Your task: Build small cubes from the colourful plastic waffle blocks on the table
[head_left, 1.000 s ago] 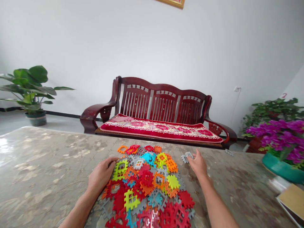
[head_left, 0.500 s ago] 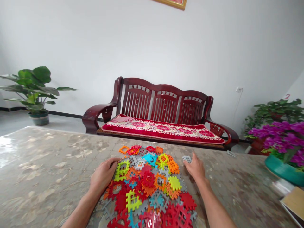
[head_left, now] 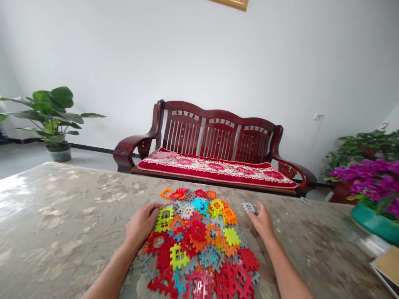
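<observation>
A heap of flat, notched plastic tiles (head_left: 199, 243) in red, orange, lime, blue and grey lies on the marbled table (head_left: 62, 216) in front of me. My left hand (head_left: 141, 224) rests against the heap's left edge beside a lime tile (head_left: 164, 216), fingers curled onto the pieces. My right hand (head_left: 263, 222) lies at the heap's right side, its fingertips touching a loose grey tile (head_left: 248, 207) on the table; the fingers are stretched toward it.
A dark red wooden bench (head_left: 215, 153) with a red cushion stands behind the table. A green potted plant (head_left: 51, 120) is at the far left. Purple flowers in a teal pot (head_left: 372, 191) and a book's corner (head_left: 386, 265) sit at the right.
The view has shifted slightly, so everything sits a bit further right. My right hand stays at the grey tile; my left hand stays at the heap's edge.
</observation>
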Tool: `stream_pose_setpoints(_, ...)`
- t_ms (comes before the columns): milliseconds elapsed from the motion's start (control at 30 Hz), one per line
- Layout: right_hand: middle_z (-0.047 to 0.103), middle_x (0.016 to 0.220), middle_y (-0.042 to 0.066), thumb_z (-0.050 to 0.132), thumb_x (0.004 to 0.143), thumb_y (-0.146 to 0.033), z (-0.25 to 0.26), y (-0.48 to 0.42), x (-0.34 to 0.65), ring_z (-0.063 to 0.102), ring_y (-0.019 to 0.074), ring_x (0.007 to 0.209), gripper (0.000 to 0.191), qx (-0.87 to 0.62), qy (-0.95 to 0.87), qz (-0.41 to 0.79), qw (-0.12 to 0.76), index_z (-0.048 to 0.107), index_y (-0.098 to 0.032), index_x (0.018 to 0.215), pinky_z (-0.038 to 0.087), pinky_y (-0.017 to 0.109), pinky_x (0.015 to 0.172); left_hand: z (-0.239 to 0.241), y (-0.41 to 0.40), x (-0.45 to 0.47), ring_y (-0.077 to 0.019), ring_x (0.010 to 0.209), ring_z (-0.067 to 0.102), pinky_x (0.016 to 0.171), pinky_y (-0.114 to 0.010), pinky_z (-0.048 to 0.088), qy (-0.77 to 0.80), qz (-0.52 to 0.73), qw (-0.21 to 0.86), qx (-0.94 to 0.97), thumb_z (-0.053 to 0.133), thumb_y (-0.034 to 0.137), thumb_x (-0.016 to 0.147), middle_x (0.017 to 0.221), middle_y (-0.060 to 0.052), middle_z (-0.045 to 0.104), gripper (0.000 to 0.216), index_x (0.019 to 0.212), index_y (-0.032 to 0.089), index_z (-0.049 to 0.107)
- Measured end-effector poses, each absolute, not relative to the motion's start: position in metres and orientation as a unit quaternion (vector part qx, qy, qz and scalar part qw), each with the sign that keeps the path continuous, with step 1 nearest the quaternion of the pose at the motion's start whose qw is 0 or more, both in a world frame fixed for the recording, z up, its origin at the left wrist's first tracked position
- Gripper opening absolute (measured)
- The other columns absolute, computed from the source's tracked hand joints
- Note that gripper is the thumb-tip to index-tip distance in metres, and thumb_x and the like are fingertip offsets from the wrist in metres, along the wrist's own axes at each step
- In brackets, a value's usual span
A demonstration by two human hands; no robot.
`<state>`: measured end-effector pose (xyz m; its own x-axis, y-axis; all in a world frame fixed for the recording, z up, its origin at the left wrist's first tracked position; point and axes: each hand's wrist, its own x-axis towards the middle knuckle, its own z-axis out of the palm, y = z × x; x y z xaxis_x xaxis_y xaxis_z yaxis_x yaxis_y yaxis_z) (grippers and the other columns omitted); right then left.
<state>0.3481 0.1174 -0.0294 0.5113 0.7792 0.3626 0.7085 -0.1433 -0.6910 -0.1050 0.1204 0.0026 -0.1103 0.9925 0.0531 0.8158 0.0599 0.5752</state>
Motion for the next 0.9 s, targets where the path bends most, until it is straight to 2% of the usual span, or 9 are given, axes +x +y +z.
stream_pose_setpoints(67, 0.064, 0.114, 0.017, 0.06, 0.059, -0.052, -0.029, 0.106, 0.346, 0.063, 0.0277, 0.097, 0.07, -0.722, -0.452, 0.102, 0.513, 0.058, -0.011, 0.116, 0.05, 0.036, 0.083, 0.004, 0.119, -0.104, -0.0205, 0.103, 0.065, 0.08, -0.027, 0.044, 0.705, 0.245, 0.179, 0.641, 0.034, 0.039, 0.089, 0.113, 0.0, 0.072, 0.04, 0.11, 0.03, 0.068)
stream_pose_setpoints(133, 0.068, 0.098, 0.012, 0.06, 0.058, -0.053, -0.025, 0.093, 0.34, 0.063, 0.0247, 0.084, 0.061, -0.696, -0.434, 0.159, 0.55, 0.063, -0.013, 0.103, 0.05, 0.033, 0.074, 0.006, 0.119, -0.104, -0.0202, 0.102, 0.065, 0.078, -0.026, 0.045, 0.708, 0.247, 0.176, 0.638, 0.035, 0.04, 0.089, 0.112, 0.0, 0.072, 0.04, 0.109, 0.031, 0.068)
stream_pose_setpoints(233, 0.067, 0.08, 0.006, 0.06, 0.062, -0.051, -0.012, 0.078, 0.326, 0.061, 0.0214, 0.071, 0.045, -0.666, -0.454, 0.222, 0.548, 0.064, -0.016, 0.089, 0.049, 0.031, 0.065, 0.007, 0.117, -0.103, -0.0202, 0.101, 0.065, 0.076, -0.025, 0.045, 0.713, 0.245, 0.177, 0.633, 0.037, 0.04, 0.088, 0.111, 0.001, 0.073, 0.039, 0.108, 0.031, 0.069)
stream_pose_setpoints(300, 0.067, 0.076, 0.004, 0.06, 0.065, -0.049, -0.001, 0.072, 0.312, 0.06, 0.021, 0.07, 0.037, -0.646, -0.491, 0.229, 0.538, 0.064, -0.017, 0.084, 0.048, 0.031, 0.066, 0.008, 0.117, -0.103, -0.0199, 0.1, 0.066, 0.076, -0.025, 0.046, 0.711, 0.249, 0.176, 0.634, 0.037, 0.039, 0.088, 0.11, 0.001, 0.073, 0.038, 0.107, 0.031, 0.07)
stream_pose_setpoints(367, 0.067, 0.076, 0.005, 0.06, 0.068, -0.048, 0.01, 0.07, 0.297, 0.06, 0.0209, 0.072, 0.033, -0.626, -0.549, 0.222, 0.507, 0.065, -0.018, 0.082, 0.048, 0.031, 0.068, 0.009, 0.116, -0.103, -0.0198, 0.099, 0.066, 0.075, -0.025, 0.046, 0.709, 0.255, 0.171, 0.635, 0.039, 0.038, 0.087, 0.109, 0.001, 0.073, 0.037, 0.105, 0.031, 0.071)
stream_pose_setpoints(467, 0.067, 0.085, 0.005, 0.057, 0.075, -0.041, 0.025, 0.068, 0.272, 0.059, 0.0192, 0.075, 0.029, -0.601, -0.652, 0.188, 0.423, 0.069, -0.019, 0.089, 0.047, 0.03, 0.071, 0.009, 0.115, -0.102, -0.0196, 0.098, 0.067, 0.075, -0.025, 0.047, 0.711, 0.259, 0.165, 0.633, 0.04, 0.039, 0.088, 0.109, 0.001, 0.074, 0.036, 0.104, 0.031, 0.071)
stream_pose_setpoints(633, 0.064, 0.1, 0.004, 0.057, 0.081, -0.035, 0.037, 0.066, 0.239, 0.057, 0.02, 0.099, 0.026, -0.607, -0.739, 0.08, 0.28, 0.07, -0.026, 0.102, 0.041, 0.03, 0.09, 0.01, 0.115, -0.102, -0.0196, 0.102, 0.065, 0.078, -0.025, 0.046, 0.706, 0.252, 0.173, 0.638, 0.038, 0.037, 0.088, 0.112, 0.0, 0.073, 0.037, 0.106, 0.03, 0.07)
stream_pose_setpoints(767, 0.063, 0.097, 0.003, 0.06, 0.079, -0.033, 0.033, 0.067, 0.228, 0.057, 0.019, 0.097, 0.021, -0.639, -0.738, 0.059, 0.21, 0.071, -0.027, 0.096, 0.04, 0.029, 0.086, 0.009, 0.117, -0.102, -0.0206, 0.103, 0.065, 0.081, -0.027, 0.045, 0.708, 0.244, 0.178, 0.639, 0.036, 0.037, 0.089, 0.114, -0.001, 0.072, 0.039, 0.108, 0.028, 0.068)
stream_pose_setpoints(900, 0.063, 0.094, 0.001, 0.06, 0.075, -0.027, 0.028, 0.069, 0.227, 0.058, 0.018, 0.093, 0.011, -0.658, -0.717, 0.079, 0.217, 0.068, -0.025, 0.082, 0.04, 0.027, 0.08, 0.007, 0.118, -0.103, -0.0202, 0.102, 0.065, 0.081, -0.027, 0.046, 0.706, 0.247, 0.175, 0.64, 0.037, 0.038, 0.089, 0.112, 0.0, 0.072, 0.038, 0.107, 0.029, 0.069)
